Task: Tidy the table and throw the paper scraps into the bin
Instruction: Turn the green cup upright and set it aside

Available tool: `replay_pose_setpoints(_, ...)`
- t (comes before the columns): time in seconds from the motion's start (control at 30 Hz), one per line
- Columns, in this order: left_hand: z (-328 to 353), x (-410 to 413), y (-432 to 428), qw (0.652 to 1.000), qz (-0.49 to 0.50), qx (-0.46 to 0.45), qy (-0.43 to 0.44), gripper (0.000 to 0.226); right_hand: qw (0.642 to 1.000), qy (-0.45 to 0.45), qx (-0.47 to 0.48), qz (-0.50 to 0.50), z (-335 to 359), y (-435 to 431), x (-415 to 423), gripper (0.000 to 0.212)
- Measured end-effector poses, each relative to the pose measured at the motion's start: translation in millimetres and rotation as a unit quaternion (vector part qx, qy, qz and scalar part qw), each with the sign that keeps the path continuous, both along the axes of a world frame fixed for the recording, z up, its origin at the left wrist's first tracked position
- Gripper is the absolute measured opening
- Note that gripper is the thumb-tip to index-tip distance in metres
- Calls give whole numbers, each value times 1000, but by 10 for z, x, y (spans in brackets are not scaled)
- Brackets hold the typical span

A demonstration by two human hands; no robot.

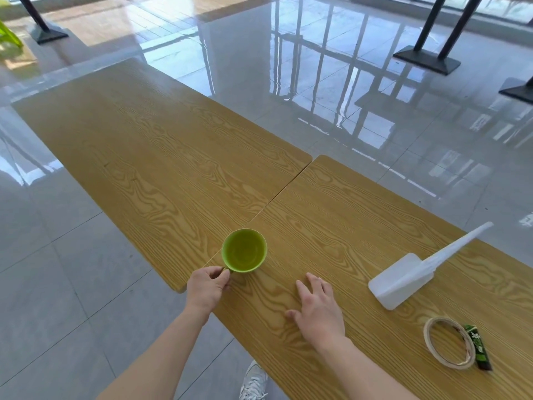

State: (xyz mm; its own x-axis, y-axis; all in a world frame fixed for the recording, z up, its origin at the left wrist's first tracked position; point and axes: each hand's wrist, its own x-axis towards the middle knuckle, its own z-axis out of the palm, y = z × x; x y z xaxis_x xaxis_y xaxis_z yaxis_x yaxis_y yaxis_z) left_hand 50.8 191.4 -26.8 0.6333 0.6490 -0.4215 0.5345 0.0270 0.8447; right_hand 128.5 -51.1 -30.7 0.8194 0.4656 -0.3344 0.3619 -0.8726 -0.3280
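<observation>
A green cup (pixel 244 250) stands upright on the wooden table (pixel 173 157), right at the seam between two tabletops near the front edge. My left hand (pixel 206 287) pinches its handle from below. My right hand (pixel 317 308) lies flat on the wood to the right of the cup, fingers spread, holding nothing. A white plastic dustpan (pixel 403 277) with a long handle rests further right. A roll of tape (pixel 448 343) and a small green packet (pixel 478 347) lie beside each other at the right front. I see no paper scraps and no bin.
The table runs from far left to near right over a glossy tiled floor. Black table bases (pixel 427 57) stand at the back right and another (pixel 47 31) at the back left. A white shoe (pixel 253 382) shows under the table's front edge.
</observation>
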Motion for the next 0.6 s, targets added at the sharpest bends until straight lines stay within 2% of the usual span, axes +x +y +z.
replay_pose_setpoints(0.6, -54, -4, 107, 1000, 5, 14, -5, 25, 1000, -9, -5, -2, -81, 6, 15, 74)
